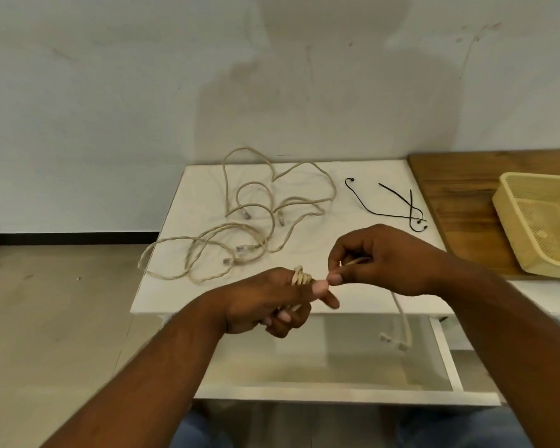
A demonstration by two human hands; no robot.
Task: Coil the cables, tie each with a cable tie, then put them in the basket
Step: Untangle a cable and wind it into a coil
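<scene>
White table (369, 176) holds loose cables (256, 221); basket (543, 221) sits off to the right. Left hand (265, 302) grips a small coil (301, 278), right hand (385, 260) pinches its free strand, tail (401, 321) dangling. Risk: loops likely slip off if tension drops; cable ties (401, 205) lie apart, reaching frees a hand.

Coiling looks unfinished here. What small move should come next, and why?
Probably one more wrap round the left hand: the right hand pinches the cable beside the loops that the left hand grips, and a loose tail hangs below the right hand. The black cable ties lie untouched on the table, so tying seems premature.
</scene>
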